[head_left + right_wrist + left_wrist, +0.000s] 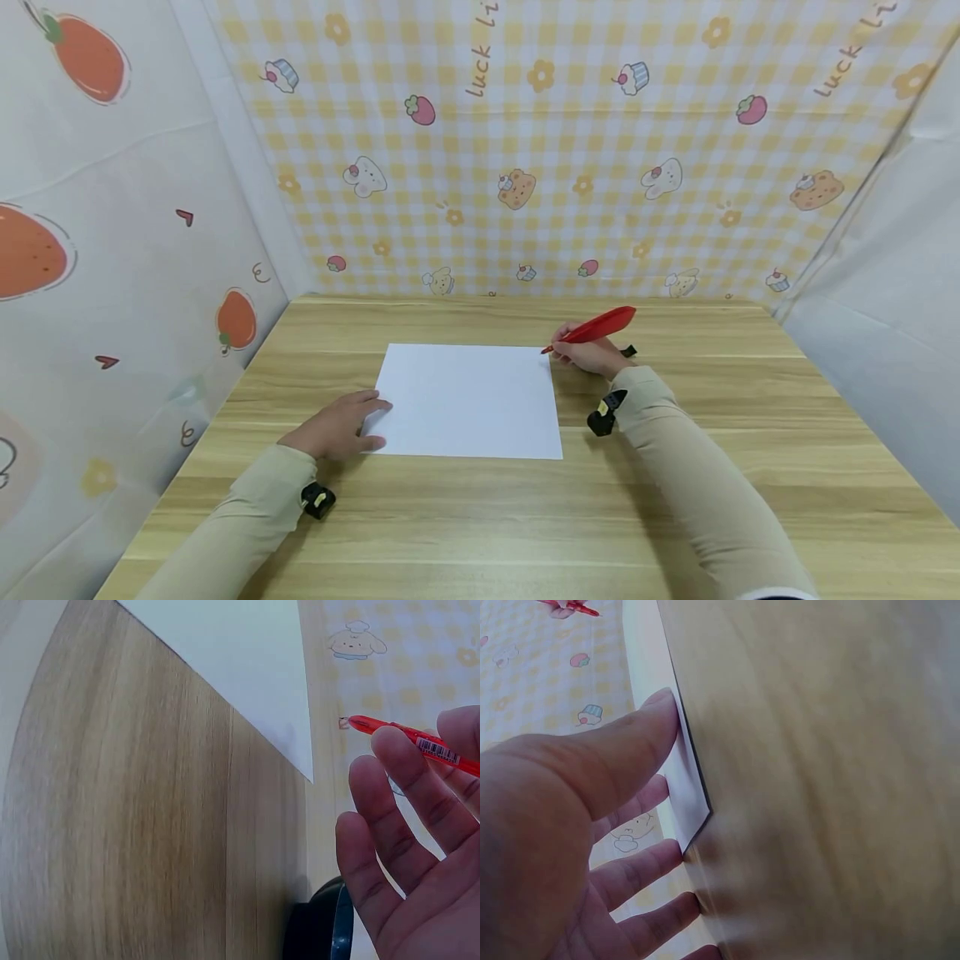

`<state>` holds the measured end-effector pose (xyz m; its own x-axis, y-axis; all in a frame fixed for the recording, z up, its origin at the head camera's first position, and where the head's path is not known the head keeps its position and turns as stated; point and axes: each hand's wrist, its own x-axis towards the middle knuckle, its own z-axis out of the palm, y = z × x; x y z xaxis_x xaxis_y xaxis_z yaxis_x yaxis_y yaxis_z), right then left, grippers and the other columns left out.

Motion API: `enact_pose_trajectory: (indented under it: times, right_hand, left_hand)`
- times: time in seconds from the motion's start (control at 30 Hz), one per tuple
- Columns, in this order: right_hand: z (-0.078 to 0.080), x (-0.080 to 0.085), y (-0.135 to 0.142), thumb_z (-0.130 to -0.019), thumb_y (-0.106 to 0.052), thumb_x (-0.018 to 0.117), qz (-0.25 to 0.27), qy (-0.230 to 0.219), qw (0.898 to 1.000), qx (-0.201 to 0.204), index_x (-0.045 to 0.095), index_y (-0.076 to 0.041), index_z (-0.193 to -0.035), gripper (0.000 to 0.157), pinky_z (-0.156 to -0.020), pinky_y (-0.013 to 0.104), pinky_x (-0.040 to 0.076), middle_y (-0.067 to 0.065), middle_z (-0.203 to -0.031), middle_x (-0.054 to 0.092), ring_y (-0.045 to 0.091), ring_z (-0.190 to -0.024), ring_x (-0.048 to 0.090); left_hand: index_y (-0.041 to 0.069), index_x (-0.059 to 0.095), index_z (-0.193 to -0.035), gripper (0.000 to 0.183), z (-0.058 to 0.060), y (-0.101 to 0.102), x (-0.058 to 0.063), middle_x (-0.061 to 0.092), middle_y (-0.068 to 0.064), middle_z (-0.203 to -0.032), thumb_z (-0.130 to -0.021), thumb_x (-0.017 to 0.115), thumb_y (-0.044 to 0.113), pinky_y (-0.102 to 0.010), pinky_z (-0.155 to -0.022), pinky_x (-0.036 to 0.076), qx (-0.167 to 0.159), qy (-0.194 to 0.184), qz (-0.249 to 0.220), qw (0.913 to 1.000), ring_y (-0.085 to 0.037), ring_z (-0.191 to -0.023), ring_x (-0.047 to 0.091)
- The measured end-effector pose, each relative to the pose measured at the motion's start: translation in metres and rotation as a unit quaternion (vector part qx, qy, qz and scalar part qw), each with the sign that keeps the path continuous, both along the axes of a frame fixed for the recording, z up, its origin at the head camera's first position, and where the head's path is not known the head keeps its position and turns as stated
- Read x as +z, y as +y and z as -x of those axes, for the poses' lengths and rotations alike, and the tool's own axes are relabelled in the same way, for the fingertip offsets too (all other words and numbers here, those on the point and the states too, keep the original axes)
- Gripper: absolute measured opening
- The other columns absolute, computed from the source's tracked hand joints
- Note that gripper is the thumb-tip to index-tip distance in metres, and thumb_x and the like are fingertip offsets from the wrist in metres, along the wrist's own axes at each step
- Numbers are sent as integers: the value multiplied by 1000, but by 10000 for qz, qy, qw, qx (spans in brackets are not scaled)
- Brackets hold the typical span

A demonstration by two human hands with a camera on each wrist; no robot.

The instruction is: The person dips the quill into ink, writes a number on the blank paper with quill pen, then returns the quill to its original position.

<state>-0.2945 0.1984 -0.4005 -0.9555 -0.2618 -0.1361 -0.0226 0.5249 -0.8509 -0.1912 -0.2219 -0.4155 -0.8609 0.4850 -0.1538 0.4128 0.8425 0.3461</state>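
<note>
Red pen [603, 323] is pinched in the right hand [592, 357], with the thumb and fingers clamped on it low down, probably because gripping near the tip steadies it. Its broad end slants back over that hand, leaving the tip in plain sight. The tip points away from the palm, over the far corner of the white paper [465, 400] nearest that hand. From the right wrist it appears raised, so contact looks unlikely.

The left hand [337, 427] has its fingers apart and grips nothing; thumb and index finger lie over the sheet's near-side edge, presumably to stop it sliding. Most of the sheet lies between the 2 hands, flat on the wooden table [480, 525], which seems to suit firm backing. I see 0 marks on it.
</note>
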Motion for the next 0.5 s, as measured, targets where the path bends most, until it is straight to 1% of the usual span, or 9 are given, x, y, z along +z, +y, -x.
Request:
enact_pose_trajectory:
  times: [0.13, 0.33, 0.5]
  right_hand:
    - [1, -1, -4, -98, -17, 55, -28, 13, 10000, -11, 58, -5, -102, 13, -73, 34, 49, 14, -99, 68, 26, -89, 63]
    - [2, -4, -7, -98, -17, 55, -23, -49, 10000, -81, 59, -5, -103, 13, -74, 35, 50, 10, -96, 68, 27, -90, 64]
    - [3, -5, -10, -98, -16, 57, 46, -81, 9999, -70, 59, -4, -105, 15, -73, 34, 51, 15, -99, 69, 27, -87, 65]
  left_hand:
    - [1, 52, -136, 55, 0, 0, 0, 38, -28, -145, -90, 70, 26, -60, -104, 32, 23, -17, 11, 10000, -48, -132, 34]
    - [1, 52, -136, 55, 1, 0, -1, 38, -29, -145, -91, 70, 27, -60, -104, 32, -59, 55, 40, 10000, -49, -132, 35]
    - [1, 52, -136, 55, 1, 0, -1, 38, -29, -144, -90, 70, 27, -60, -103, 33, -90, 86, 21, 9999, -49, -131, 35]
